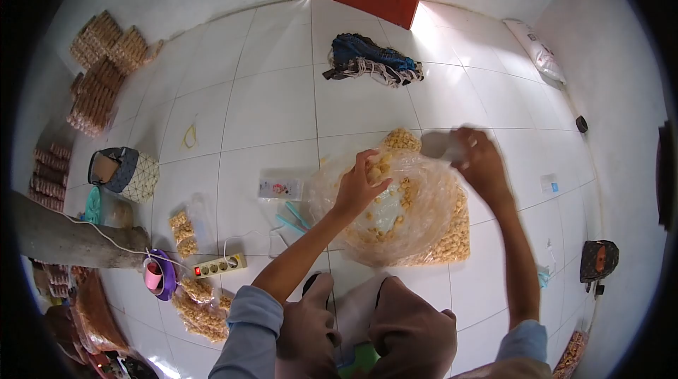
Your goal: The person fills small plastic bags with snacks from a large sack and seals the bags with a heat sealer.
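A large clear plastic bag (339, 216) lies wide open on the floor in front of my knees, with yellow puffed snack pieces (406, 192) loose inside. My left hand (360, 185) is over the bag, its fingers curled around a few snack pieces. To the right, my right hand (480, 160) grips a greyish cup-like object (439, 144), smeared by motion, beside the bag's rim. A filled snack bag (402, 139) shows past the far rim. Another, larger filled bag (452, 238) lies partly under the right side.
Left of the open bag are a flat clear packet (280, 187), light-blue tongs-like sticks (292, 218) and a power strip (219, 265). More snack bags (200, 312) sit near a purple basin (164, 274). Stacked packs (99, 89) line the left wall; a dark cloth bundle (371, 60) lies ahead.
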Demonstrator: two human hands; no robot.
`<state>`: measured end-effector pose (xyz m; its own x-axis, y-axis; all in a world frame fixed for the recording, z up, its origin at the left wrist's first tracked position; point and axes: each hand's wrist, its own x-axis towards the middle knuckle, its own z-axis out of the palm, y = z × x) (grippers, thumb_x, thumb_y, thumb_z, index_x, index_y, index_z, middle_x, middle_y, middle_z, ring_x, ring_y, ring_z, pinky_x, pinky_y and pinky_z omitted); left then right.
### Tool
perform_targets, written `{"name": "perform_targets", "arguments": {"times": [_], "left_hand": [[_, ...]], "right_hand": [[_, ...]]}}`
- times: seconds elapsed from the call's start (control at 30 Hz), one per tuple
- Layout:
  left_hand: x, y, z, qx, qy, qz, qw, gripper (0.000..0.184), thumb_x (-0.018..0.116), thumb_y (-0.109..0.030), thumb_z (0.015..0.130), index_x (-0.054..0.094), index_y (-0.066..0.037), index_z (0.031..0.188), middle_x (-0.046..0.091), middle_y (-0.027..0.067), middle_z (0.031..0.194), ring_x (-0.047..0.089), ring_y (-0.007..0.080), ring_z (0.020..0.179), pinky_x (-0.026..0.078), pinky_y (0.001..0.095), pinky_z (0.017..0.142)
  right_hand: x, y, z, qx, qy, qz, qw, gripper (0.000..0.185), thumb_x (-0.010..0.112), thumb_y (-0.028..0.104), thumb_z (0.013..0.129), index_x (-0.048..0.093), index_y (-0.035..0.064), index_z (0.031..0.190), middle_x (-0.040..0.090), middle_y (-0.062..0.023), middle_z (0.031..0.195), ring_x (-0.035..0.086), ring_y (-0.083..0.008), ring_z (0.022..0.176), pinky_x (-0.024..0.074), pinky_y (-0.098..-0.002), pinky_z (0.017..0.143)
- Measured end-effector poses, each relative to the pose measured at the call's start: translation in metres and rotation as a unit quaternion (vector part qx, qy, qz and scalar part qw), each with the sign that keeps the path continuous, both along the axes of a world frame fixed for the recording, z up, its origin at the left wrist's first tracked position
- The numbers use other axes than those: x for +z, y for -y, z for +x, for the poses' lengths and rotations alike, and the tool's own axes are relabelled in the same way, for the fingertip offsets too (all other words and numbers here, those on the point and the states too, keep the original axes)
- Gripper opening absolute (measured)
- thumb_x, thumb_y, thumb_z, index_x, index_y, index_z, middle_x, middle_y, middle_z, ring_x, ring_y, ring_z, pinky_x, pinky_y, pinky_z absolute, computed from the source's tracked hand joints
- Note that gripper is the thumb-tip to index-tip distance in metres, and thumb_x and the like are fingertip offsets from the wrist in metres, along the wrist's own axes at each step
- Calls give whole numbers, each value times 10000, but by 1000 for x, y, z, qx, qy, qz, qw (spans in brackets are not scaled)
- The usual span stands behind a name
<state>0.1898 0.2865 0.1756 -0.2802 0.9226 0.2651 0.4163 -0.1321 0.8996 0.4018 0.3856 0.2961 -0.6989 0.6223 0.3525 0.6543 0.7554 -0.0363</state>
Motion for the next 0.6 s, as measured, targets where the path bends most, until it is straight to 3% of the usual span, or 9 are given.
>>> {"name": "perform_targets", "arguments": {"times": [0.07,0.13,0.23,0.3,0.37,0.43,0.47,0.53,0.6], "left_hand": [[-3,5,1,0,10,-36,999,621,744,-200,709,350,-107,1179,561,114,855,596,214,761,497,318,678],[-9,10,2,4,15,-68,998,623,750,-183,711,345,-105,1178,563,126,910,589,189,816,497,307,699],[-20,14,2,1,19,-38,999,627,753,-184,712,340,-94,1176,560,150,938,593,203,833,500,301,720],[-16,21,4,-16,48,-92,994,625,749,-200,719,336,-84,1173,559,151,968,593,215,856,500,314,747],[-17,21,5,-14,30,-68,997,627,751,-206,717,337,-81,1172,560,145,967,591,213,849,498,317,738],[-11,20,9,-12,17,-39,999,630,753,-211,716,338,-79,1171,561,139,966,590,211,841,496,320,730],[-5,19,9,-15,25,-35,999,638,755,-217,713,336,-76,1172,561,133,962,586,208,836,491,322,720],[7,16,13,-21,33,-22,999,645,758,-222,711,334,-74,1174,562,128,959,583,205,832,487,323,711],[18,11,16,-17,32,5,999,642,731,-238,733,321,-92,1205,585,125,887,609,235,804,487,313,686]], "right_hand": [[-117,-14,8,-35,38,-112,992,570,754,170,580,527,87,1096,539,-93,1086,510,-274,992,421,-375,828],[-205,4,10,-23,-12,-201,979,528,739,154,600,531,109,1083,534,-102,1115,511,-285,1012,425,-413,831],[-265,33,2,-46,-16,-248,968,590,760,156,596,513,91,1128,504,-126,1166,492,-317,1062,419,-446,852],[-280,48,2,-47,-63,-194,978,585,751,155,626,502,82,1150,465,-140,1199,478,-327,1089,419,-448,869],[-232,52,-16,-74,-72,-148,984,539,728,156,682,498,73,1162,429,-147,1229,465,-318,1113,420,-427,890],[-175,45,-30,-15,-283,-211,936,481,706,178,731,503,68,1152,413,-141,1241,485,-305,1086,450,-400,857],[-139,52,-34,-17,-282,-208,937,481,706,178,731,503,68,1152,413,-141,1241,485,-305,1086,450,-400,857],[-69,66,-40,74,-387,-354,848,414,675,177,768,512,88,1138,416,-132,1236,518,-284,1039,482,-371,804],[-30,73,-43,79,-334,-305,888,390,665,163,775,517,99,1131,416,-126,1235,534,-275,1012,492,-361,783]]}}
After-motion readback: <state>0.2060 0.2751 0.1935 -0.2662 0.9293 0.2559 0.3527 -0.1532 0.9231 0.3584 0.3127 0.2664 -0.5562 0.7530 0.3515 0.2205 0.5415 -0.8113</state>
